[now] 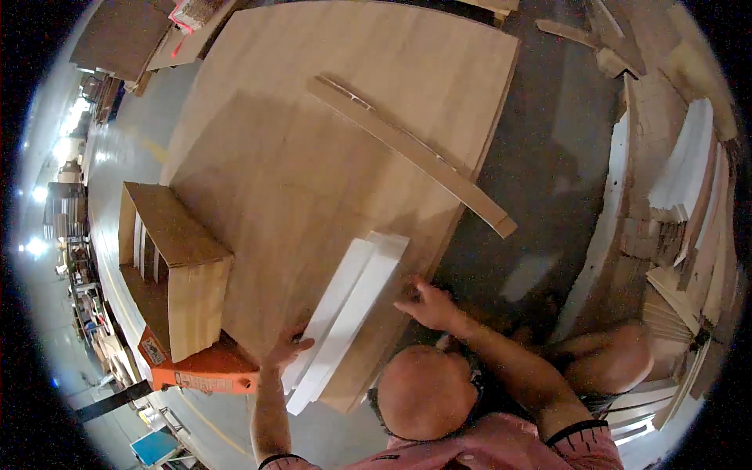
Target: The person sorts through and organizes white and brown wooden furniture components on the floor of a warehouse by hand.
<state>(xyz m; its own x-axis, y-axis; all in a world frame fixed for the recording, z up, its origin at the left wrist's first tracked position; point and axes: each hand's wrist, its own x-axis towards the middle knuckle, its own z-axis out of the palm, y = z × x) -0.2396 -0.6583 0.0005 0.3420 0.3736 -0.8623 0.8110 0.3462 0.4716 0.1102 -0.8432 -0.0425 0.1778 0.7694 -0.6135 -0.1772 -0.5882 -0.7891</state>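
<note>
Two long white strips [352,305] lie side by side at a slant on the near part of a large plywood sheet [258,157]. By the lower left side of the strips is my left hand [287,349], thumb and fingers apart, its fingertips at or very near the white edge. My right hand [427,304] hovers just right of the strips, near the sheet's right edge. Its fingers are bent, with a gap between thumb and forefinger, and I see nothing in it. A long brown strip [415,157] lies diagonally across the sheet, its near end jutting past the right edge.
An open-sided wooden box [200,305] with pale strips inside sits on an orange carton [204,376] at the left. Right of the sheet, beyond a dark floor gap [540,172], are stacked boards and torn white pieces [685,172]. Brown panels [121,39] stand far left.
</note>
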